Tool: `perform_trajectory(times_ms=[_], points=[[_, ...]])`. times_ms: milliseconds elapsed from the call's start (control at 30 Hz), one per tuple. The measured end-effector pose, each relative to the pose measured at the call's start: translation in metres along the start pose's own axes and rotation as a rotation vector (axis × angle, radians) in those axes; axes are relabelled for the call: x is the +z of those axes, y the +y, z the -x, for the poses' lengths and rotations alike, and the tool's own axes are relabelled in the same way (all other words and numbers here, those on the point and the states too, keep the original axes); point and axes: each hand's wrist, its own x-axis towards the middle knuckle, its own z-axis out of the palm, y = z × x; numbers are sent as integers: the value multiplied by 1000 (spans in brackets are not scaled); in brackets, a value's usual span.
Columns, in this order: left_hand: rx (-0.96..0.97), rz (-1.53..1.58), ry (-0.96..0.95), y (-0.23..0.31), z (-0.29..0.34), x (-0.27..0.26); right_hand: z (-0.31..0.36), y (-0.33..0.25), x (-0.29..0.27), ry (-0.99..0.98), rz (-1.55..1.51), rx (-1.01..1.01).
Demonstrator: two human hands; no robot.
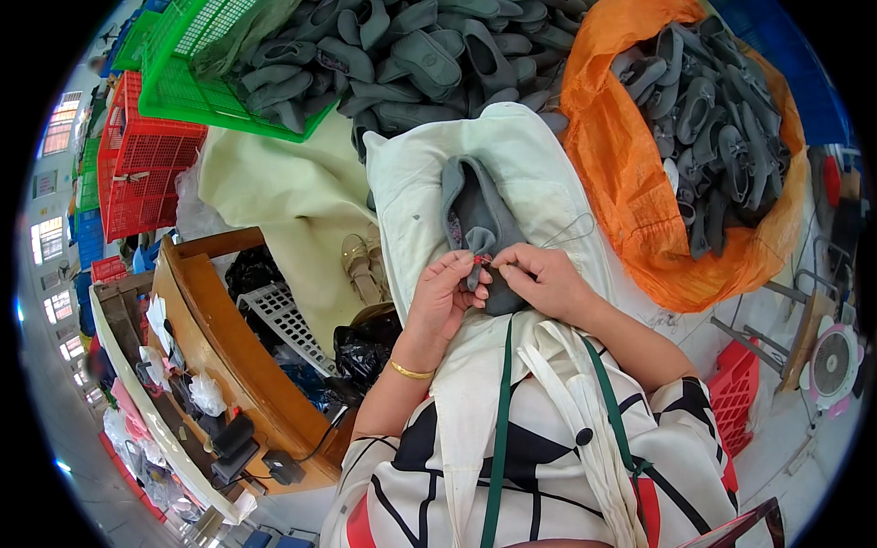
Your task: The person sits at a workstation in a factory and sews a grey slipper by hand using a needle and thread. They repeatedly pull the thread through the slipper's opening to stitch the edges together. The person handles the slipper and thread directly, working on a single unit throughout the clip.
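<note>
A grey slip-on shoe (498, 205) lies toe toward me on a white cushion (411, 196) over my lap. A grey bow (481, 239) sits at the front of its opening. My left hand (445, 297) is closed, its fingers pinching the bow's lower part beside a small red bit (481, 259). Close by on the right, my right hand (548, 281) pinches finger and thumb together at the same spot. A thin thread (583, 219) loops out behind it; whether a needle is between the fingertips is too small to tell.
Grey shoes (425, 64) are heaped beyond the cushion, beside a green crate (183, 82). An orange sack (589, 119) of shoes stands at right. Left are a red crate (146, 164) and an open wooden drawer (247, 365). A small fan (831, 363) is far right.
</note>
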Motion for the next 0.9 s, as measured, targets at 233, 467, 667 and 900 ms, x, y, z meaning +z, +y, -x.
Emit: perform_trajectory(times_ms=[233, 467, 667, 900], points=[[46, -76, 61, -2, 3, 6, -1, 1, -1, -9, 37, -20], [116, -159, 106, -7, 3, 3, -1, 13, -4, -94, -169, 93], [130, -222, 89, -8, 3, 6, -1, 18, 1, -110, -243, 171], [126, -261, 88, -6, 3, 9, -4, 25, 6, -105, -300, 160]])
